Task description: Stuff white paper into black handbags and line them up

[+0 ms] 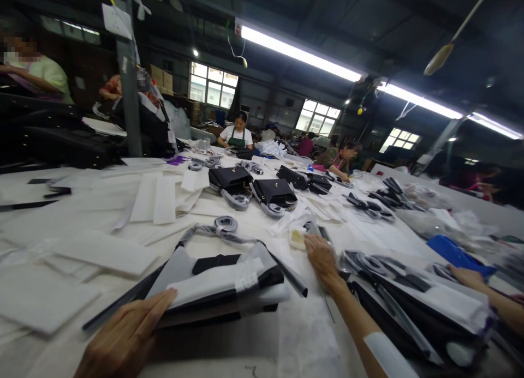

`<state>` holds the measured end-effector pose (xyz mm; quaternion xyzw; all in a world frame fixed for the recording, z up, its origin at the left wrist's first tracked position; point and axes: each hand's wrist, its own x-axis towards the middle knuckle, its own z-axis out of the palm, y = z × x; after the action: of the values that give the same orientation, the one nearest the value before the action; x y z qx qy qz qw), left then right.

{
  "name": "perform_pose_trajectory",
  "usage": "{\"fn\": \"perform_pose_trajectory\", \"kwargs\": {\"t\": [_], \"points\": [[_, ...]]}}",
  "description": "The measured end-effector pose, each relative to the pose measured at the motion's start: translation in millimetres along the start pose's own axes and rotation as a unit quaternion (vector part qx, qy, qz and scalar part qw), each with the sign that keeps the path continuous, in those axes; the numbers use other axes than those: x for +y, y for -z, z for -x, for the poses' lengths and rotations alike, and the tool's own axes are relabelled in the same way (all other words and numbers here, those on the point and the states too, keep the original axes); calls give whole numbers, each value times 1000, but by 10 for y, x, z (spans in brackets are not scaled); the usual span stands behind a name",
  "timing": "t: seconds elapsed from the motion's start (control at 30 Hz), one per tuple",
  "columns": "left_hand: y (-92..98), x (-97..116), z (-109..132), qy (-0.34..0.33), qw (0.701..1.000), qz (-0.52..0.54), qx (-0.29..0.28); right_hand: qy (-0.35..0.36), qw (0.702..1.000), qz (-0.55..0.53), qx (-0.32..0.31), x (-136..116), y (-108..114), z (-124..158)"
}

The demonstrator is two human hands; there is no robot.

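My left hand (131,329) lies over the near left end of a black handbag (196,312), its fingers straight and together, the thumb hidden. White paper (204,288) and clear wrapping cover part of that bag. Its plastic-wrapped strap (225,225) is coiled behind it. Further right, my right hand (323,255) reaches out with bent fingers to the edge of a small white dish (297,239) with something yellowish in it. A grey object just beyond those fingers is partly covered. Whatever the fingertips may pinch is hidden.
Several black bags (274,192) with wrapped straps stand further back. Paper sheets (106,252) spread over the left side. Another wrapped bag (426,307) lies at right, with a co-worker's hand (470,278) at it. A metal post (130,94) rises at the left. More people work behind.
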<state>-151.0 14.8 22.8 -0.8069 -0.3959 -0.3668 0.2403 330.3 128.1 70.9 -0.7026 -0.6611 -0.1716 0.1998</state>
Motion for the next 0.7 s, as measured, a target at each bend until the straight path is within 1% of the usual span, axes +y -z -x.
{"fn": "perform_pose_trajectory", "kwargs": {"t": [0.07,0.13,0.23,0.33,0.47,0.57,0.7], "points": [[-45,-50,56,24,1000,-14,-13,18,999,26,-25,35,-193,-78],[-80,-89,100,42,999,-30,-17,40,997,47,-51,45,-340,-138],[-95,-112,120,63,997,-38,-10,66,993,64,-81,84,-443,-220],[-69,-94,82,80,996,-29,-1,70,991,71,-86,118,-392,-261],[-1,-44,-22,94,995,-20,21,58,995,67,-55,41,-202,-159],[51,-15,-102,100,994,-17,31,68,995,49,-51,-120,-141,39],[90,10,-172,91,995,-24,27,93,992,23,-82,-449,-235,395]]}}
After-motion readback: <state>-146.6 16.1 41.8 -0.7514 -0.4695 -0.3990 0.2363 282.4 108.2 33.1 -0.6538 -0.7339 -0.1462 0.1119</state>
